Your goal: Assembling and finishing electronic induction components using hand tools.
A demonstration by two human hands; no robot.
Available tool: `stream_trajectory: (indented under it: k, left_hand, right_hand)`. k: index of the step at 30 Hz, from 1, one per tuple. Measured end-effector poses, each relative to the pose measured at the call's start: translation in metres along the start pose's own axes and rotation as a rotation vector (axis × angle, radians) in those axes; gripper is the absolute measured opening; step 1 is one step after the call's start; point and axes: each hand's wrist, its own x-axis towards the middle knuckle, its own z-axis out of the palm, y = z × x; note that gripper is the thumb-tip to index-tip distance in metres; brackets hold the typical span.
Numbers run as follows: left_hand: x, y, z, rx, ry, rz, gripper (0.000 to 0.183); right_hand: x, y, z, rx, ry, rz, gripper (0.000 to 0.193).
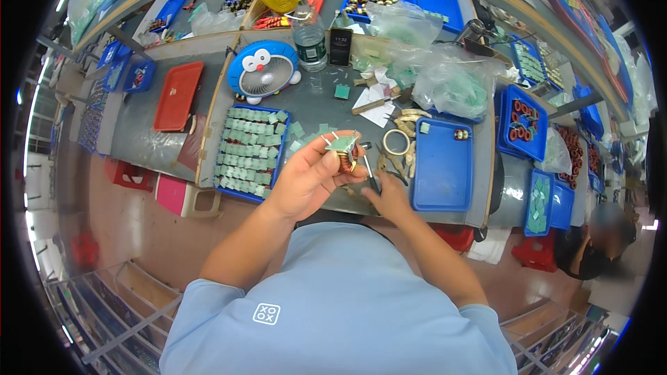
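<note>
My left hand [303, 179] is closed around a copper-wound ring coil [348, 159], holding it up over the bench's front edge. A small green board [341, 143] sits against the coil's top, with bare wire ends sticking out. Just to the right, my right hand [390, 199] grips a slim tool [374, 179] with a pale shaft and dark handle; its exact kind is unclear. The tool's upper end is close beside the coil. Whether they touch cannot be made out.
A blue tray [250, 149] at left carries rows of green-topped coils. To the right lies another blue tray [442, 187] with one coil in its far corner. A tape roll [396, 142], a blue fan [262, 71], a bottle [310, 45] and a phone [340, 47] stand around the bench.
</note>
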Motion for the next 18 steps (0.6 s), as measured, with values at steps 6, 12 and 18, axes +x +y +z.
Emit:
stream_trajectory:
  k: [6, 12, 18]
  left_hand:
    - [-0.010, 0.006, -0.013, -0.200, -0.103, -0.062, 0.065]
    - [-0.023, 0.019, -0.016, 0.058, -0.030, 0.084, 0.047]
    - [-0.022, 0.031, -0.023, 0.373, 0.167, 0.214, 0.048]
  right_hand:
    - [0.014, 0.052, 0.071, -0.575, -0.037, -0.288, 0.064]
    - [0.039, 0.065, 0.085, -0.745, -0.060, -0.387, 0.046]
    - [0.064, 0.043, 0.093, -0.863, -0.358, -0.257, 0.051]
